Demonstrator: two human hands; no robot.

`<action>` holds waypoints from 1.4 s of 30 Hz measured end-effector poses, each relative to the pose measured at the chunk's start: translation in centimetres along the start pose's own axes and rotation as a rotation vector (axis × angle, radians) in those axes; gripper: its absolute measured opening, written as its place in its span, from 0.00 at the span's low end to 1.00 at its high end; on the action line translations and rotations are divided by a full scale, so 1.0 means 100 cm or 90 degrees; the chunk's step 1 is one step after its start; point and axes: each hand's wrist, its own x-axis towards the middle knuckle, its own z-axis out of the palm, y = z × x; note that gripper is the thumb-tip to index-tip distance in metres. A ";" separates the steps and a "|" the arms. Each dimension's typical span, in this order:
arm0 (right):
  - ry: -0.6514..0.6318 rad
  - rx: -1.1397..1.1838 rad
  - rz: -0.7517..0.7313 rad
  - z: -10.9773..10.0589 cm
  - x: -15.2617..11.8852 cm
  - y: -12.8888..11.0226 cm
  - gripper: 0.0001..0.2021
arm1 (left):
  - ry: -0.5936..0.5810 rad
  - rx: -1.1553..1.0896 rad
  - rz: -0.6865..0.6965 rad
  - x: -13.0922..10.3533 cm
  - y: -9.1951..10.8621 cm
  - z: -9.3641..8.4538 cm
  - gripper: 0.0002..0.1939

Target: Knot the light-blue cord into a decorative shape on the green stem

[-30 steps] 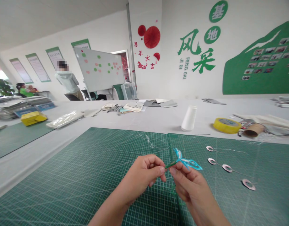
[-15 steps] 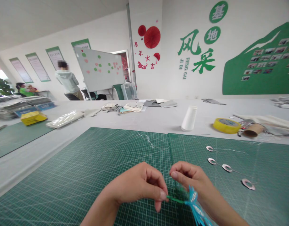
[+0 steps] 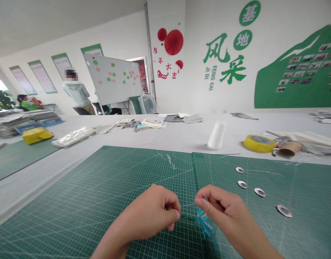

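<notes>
My left hand (image 3: pixel 157 212) is closed in a pinch on a short green cord. A bright blue tassel (image 3: pixel 204 222) with pale flecks hangs from the cord's far end, its strands spread just above the green cutting mat (image 3: pixel 144 165). To the right, my right hand (image 3: pixel 222 212) also pinches, thumb against forefinger, above the tassel. A fine pale thread (image 3: pixel 188 205) seems to stretch between both hands; it is too thin to follow fully. Right of my right hand lie several small whitish rings (image 3: pixel 259 192) with threads attached.
Beyond the mat stand a white thread cone (image 3: pixel 216 136), a yellow tape roll (image 3: pixel 259 144) and a cardboard tube (image 3: pixel 289 149). Fabric scraps (image 3: pixel 153 122) lie farther back. At left are a yellow box (image 3: pixel 37 135) and a plastic-wrapped packet (image 3: pixel 74 136). A person (image 3: pixel 76 91) stands behind the table.
My left hand has moved left, drawing the green cord and blue tassel leftward. The tassel now hangs below my right fingertips instead of across the right wrist.
</notes>
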 end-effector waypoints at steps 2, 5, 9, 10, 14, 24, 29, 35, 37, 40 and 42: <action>0.032 -0.033 -0.029 0.002 -0.004 -0.004 0.12 | 0.038 0.029 0.002 0.000 0.000 0.000 0.09; 0.075 -0.068 -0.084 0.005 -0.008 -0.009 0.11 | 0.081 0.062 0.008 0.001 -0.001 0.001 0.10; 0.091 -0.107 -0.140 0.009 -0.012 -0.014 0.11 | 0.138 0.066 0.014 0.005 0.003 0.004 0.11; 0.088 -0.117 -0.148 0.010 -0.013 -0.014 0.12 | 0.150 0.059 0.015 0.006 0.004 0.005 0.10; 0.062 -0.143 -0.175 0.014 -0.014 -0.013 0.11 | 0.191 0.014 0.016 0.009 0.006 0.005 0.09; 0.012 -0.093 -0.107 0.021 -0.012 -0.005 0.12 | 0.193 -0.169 0.016 0.012 0.009 -0.004 0.08; -0.024 -0.013 -0.012 0.021 -0.008 0.003 0.11 | 0.132 -0.292 -0.008 0.009 0.013 -0.006 0.07; -0.034 0.136 0.041 0.015 0.000 0.014 0.12 | -0.002 -0.373 0.006 0.006 0.009 -0.007 0.05; -0.047 0.164 0.040 0.013 0.002 0.017 0.13 | -0.039 -0.374 0.015 0.005 0.007 -0.006 0.05; -0.080 0.182 0.071 0.011 0.006 0.021 0.13 | -0.091 -0.357 0.036 0.003 0.006 -0.005 0.05; -0.098 0.170 0.076 0.010 0.008 0.021 0.13 | -0.114 -0.324 0.036 0.002 0.006 -0.005 0.04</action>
